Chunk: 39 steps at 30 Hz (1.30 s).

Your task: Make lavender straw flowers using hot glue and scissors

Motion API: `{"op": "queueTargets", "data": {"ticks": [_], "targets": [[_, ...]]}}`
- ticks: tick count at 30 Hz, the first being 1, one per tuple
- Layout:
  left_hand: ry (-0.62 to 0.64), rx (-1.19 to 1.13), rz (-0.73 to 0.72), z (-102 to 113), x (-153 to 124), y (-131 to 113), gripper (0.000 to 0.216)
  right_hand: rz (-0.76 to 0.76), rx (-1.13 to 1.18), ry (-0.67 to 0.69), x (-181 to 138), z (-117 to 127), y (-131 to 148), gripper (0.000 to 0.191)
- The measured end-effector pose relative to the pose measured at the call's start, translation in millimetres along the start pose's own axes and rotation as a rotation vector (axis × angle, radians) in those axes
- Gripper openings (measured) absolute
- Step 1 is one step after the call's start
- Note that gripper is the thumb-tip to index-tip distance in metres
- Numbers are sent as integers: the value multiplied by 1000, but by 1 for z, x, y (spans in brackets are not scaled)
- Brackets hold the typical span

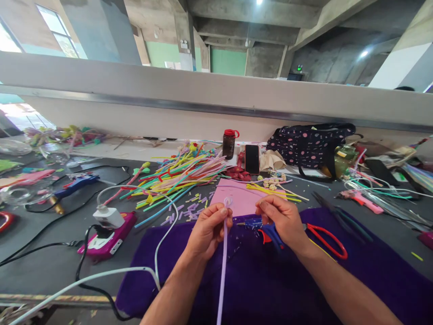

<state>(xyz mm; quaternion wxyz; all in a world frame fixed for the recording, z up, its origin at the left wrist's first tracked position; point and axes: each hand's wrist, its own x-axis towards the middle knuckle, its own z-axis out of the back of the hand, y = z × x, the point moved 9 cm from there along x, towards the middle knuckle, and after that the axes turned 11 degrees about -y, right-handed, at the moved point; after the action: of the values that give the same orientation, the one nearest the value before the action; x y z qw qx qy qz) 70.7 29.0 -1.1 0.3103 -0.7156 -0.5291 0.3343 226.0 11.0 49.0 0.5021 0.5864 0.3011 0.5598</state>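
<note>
My left hand [209, 229] pinches a lavender pipe cleaner [222, 275] just below its curled upper end. From there the stem hangs down toward the bottom edge of the view. To its right, my right hand [280, 217] has thumb and fingers pressed together; whatever they hold, if anything, is too small to make out. Beneath that hand lies a blue glue gun [275, 237] with a red trigger, partly hidden by it. Red-handled scissors [327, 241] rest beside my right wrist. Both hands are above a dark purple cloth [257, 289] and near a pink sheet [237, 205].
Behind my hands lies a pile of coloured pipe cleaners [182, 169], with short cut pieces [194, 208] nearby. A magenta power strip [108, 239] and its cables are at left. A bottle [229, 145], a phone [252, 159], a bag [307, 146] and pliers [345, 216] lie beyond.
</note>
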Motion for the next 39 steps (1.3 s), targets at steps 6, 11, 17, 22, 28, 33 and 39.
{"op": "queueTargets", "data": {"ticks": [6,11,17,22,28,33,39], "targets": [[8,4,23,-2,0,2,18,25,-37,-33,5,12,2,21],[14,14,15,-1,1,2,18,9,-78,-14,4,19,-7,20],[30,12,4,-3,0,2,17,-39,-143,-99,-7,51,-26,21],[31,19,0,-4,1,1,18,-77,-325,-206,-20,105,-43,23],[37,8,10,-3,2,4,17,226,-959,-135,-48,138,-59,24],[73,-66,36,-7,2,4,18,357,-1254,-37,-64,147,-85,36],[71,-164,16,-7,1,1,19,221,-1288,37,-64,158,-109,50]]}}
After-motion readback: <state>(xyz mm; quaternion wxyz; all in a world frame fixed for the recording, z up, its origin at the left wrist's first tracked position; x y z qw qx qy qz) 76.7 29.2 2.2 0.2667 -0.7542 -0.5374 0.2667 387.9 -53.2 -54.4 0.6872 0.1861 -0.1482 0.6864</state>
